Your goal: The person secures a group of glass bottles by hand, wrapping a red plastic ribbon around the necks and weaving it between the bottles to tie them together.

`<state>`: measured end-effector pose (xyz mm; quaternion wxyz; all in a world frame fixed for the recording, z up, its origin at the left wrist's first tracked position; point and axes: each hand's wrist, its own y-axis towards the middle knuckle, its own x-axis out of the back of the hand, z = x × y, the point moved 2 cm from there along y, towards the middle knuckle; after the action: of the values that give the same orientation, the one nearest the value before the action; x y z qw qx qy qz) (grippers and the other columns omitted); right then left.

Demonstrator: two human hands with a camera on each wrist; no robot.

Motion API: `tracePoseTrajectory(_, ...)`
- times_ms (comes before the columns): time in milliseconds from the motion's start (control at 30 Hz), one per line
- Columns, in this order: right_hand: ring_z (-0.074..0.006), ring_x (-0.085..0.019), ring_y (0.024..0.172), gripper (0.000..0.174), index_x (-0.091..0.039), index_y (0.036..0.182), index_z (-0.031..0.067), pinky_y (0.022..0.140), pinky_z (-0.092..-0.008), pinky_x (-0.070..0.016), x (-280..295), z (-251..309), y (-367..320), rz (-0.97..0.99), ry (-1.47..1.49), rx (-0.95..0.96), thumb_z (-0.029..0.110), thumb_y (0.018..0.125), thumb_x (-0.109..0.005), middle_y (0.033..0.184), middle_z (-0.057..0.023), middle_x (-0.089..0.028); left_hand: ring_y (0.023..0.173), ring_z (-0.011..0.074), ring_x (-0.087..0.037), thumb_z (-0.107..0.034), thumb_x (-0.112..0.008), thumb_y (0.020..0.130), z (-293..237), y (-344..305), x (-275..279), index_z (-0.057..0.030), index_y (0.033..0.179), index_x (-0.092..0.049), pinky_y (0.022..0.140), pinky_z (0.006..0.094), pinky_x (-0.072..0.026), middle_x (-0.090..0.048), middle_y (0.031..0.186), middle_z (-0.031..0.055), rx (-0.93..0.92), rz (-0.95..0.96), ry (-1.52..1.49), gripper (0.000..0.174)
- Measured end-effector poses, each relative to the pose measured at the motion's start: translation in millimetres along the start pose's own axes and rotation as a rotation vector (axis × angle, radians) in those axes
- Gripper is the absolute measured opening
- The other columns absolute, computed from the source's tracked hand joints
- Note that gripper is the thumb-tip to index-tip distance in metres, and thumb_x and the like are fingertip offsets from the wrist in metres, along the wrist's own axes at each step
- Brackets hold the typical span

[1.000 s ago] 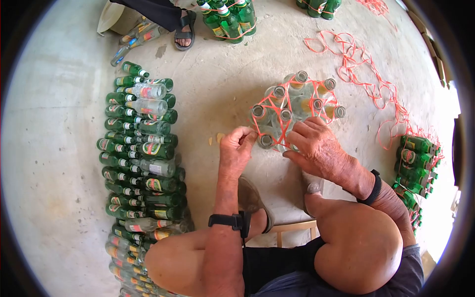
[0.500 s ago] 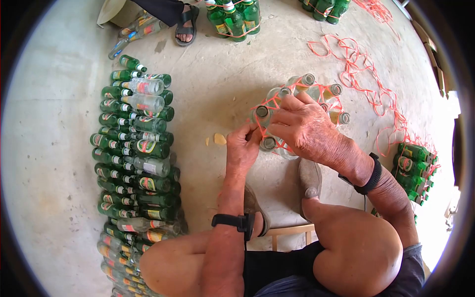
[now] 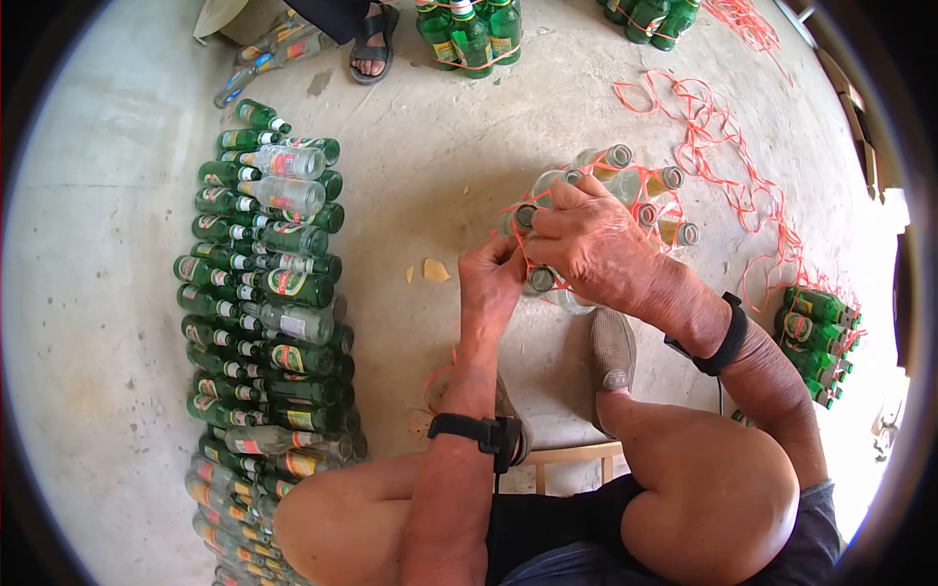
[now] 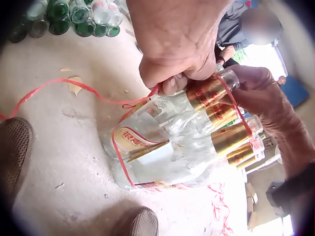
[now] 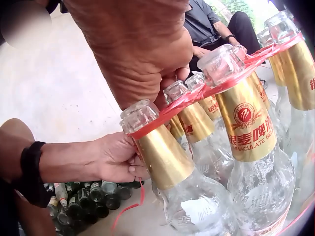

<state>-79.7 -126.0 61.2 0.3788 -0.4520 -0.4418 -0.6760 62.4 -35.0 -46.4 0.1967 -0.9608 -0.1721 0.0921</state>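
Note:
A cluster of clear glass beer bottles with gold neck foil stands upright on the floor, red plastic string wound round the necks. At the cluster's near left side my left hand pinches the string; its loose tail hangs below the fingers in the right wrist view. My right hand reaches over the bottle tops, fingers curled down at the string between the necks, and covers several bottle mouths in the head view. Another loop of string runs round the lower bodies of the bottles.
Green and clear bottles lie stacked along the left. Tied bundles of green bottles stand at the back and lie at right. Loose red string trails over the floor. Another person's sandalled foot is at the back.
My right hand has moved from the cluster's near edge up and left over the bottle tops. My left hand has shifted slightly right, close to the right fingers.

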Motion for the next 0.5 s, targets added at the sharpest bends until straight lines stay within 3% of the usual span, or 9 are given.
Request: tracePoseTrajectory(500, -0.0221, -0.059, 0.103, 0.01, -0.068, 0.089, 0.0126, 0.092, -0.0396, -0.0476, -1.4, 9.4, -5.9, 0.062, -0.049, -0.011, 0.014, 0.081, -0.075, 0.095, -0.0014, -0.063, 0.077, 0.003, -0.06, -0.009, -0.076, 0.097, -1.8, 5.3, -4.6, 0.001, 0.096, -0.082, 0.066, 0.0257, -0.0483, -0.073, 0.086, -0.0033, 0.052, -0.016, -0.03, 0.012)
